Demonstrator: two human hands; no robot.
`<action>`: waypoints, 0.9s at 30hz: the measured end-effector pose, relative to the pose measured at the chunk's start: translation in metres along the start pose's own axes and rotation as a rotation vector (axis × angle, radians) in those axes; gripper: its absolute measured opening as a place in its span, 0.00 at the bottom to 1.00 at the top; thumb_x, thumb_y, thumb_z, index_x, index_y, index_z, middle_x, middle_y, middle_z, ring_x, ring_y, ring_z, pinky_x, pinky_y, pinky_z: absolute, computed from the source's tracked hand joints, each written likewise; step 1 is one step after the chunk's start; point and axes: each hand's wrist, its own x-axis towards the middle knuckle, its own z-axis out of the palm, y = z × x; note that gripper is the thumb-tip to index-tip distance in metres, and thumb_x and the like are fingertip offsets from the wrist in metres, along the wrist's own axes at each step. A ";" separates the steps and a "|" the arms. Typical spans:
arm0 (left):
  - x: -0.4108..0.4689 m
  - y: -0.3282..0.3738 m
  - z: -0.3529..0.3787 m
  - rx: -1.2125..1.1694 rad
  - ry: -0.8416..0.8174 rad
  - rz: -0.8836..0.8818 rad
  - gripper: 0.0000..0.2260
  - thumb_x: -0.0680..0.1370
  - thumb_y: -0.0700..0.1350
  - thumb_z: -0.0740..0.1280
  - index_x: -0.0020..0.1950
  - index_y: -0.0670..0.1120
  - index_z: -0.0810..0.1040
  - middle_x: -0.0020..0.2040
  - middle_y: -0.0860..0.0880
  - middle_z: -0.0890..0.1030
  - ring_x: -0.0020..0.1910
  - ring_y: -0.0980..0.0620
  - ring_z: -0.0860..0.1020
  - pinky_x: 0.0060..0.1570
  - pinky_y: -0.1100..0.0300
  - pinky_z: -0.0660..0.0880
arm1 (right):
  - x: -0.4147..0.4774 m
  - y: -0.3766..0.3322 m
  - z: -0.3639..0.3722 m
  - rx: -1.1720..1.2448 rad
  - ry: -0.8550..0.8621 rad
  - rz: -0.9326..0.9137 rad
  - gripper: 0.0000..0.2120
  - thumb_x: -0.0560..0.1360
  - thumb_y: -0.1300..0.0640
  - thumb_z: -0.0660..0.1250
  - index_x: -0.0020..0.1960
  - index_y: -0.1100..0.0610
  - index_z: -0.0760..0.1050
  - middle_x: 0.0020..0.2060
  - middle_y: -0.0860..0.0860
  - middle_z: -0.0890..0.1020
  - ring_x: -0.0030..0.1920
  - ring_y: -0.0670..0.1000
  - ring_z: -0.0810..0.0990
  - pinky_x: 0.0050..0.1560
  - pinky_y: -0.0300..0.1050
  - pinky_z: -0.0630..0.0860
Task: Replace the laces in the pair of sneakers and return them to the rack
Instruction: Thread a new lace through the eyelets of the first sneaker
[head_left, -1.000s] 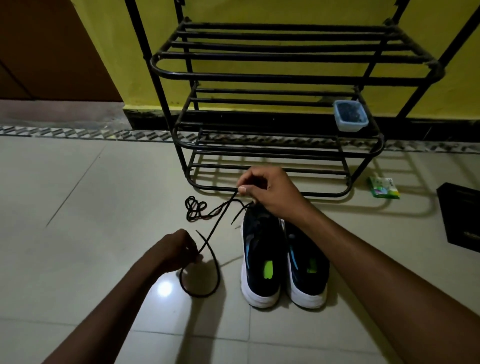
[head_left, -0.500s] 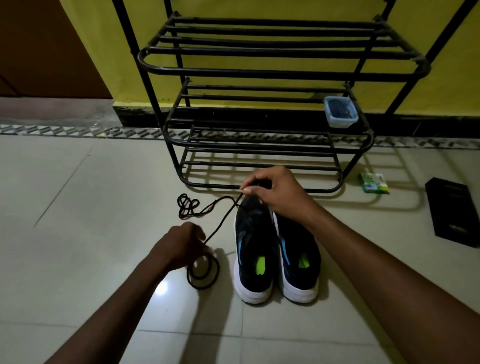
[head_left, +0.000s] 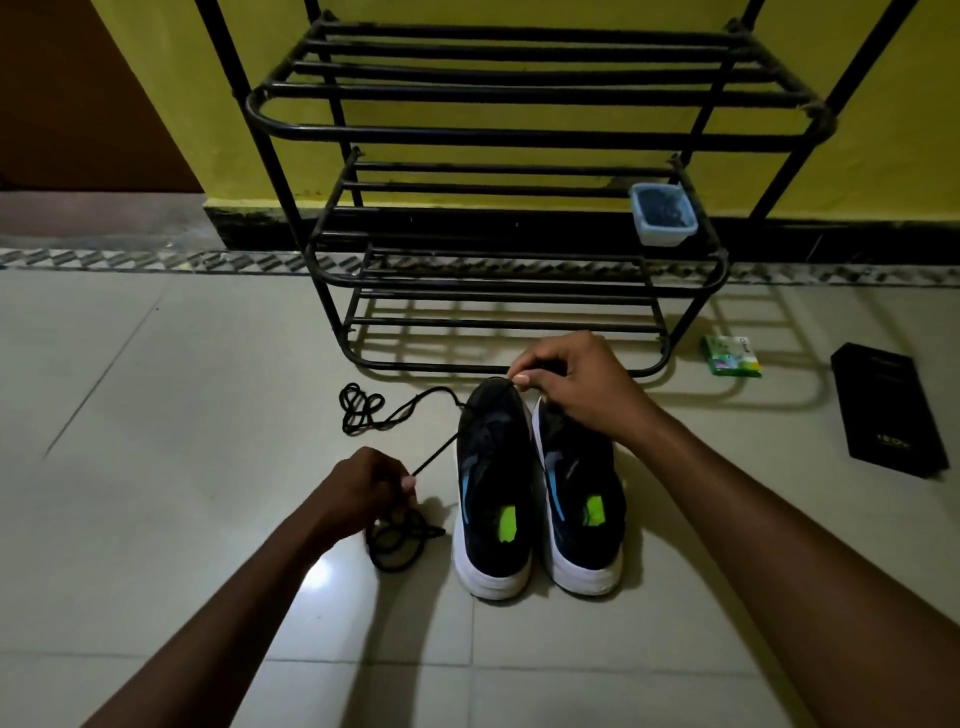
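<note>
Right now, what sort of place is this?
Probably a home entryway or hallway: a black metal shoe rack stands against a yellow wall on a tiled floor, with a pair of sneakers in front of it.

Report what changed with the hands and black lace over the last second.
The left hand gathered in the thin black shoelace: its wide loop on the pale tiled floor shrank to a small coil under the hand. The right hand still pinches the lace at the toe of the left-hand dark, white-soled sneaker. It, the right-hand sneaker, the lace tangle and the black metal rack stayed put.
</note>
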 end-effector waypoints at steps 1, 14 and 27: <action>0.001 0.001 0.003 0.055 -0.026 -0.005 0.13 0.80 0.46 0.70 0.35 0.49 0.84 0.35 0.49 0.85 0.40 0.46 0.84 0.46 0.52 0.80 | -0.002 -0.001 0.004 0.016 -0.017 -0.004 0.05 0.76 0.62 0.72 0.47 0.55 0.86 0.41 0.45 0.86 0.43 0.42 0.83 0.46 0.39 0.79; 0.083 0.044 0.031 0.339 0.320 0.432 0.16 0.75 0.38 0.73 0.61 0.50 0.78 0.60 0.49 0.74 0.52 0.49 0.78 0.40 0.54 0.77 | -0.018 0.007 0.017 0.005 -0.050 -0.004 0.08 0.78 0.65 0.68 0.49 0.55 0.84 0.42 0.47 0.85 0.42 0.42 0.84 0.48 0.44 0.83; 0.096 0.012 0.029 0.188 0.384 0.362 0.11 0.73 0.31 0.64 0.47 0.47 0.71 0.48 0.47 0.78 0.46 0.46 0.78 0.42 0.43 0.79 | -0.017 0.027 0.028 0.045 -0.046 0.052 0.08 0.78 0.65 0.68 0.51 0.55 0.84 0.39 0.47 0.85 0.41 0.42 0.84 0.46 0.40 0.81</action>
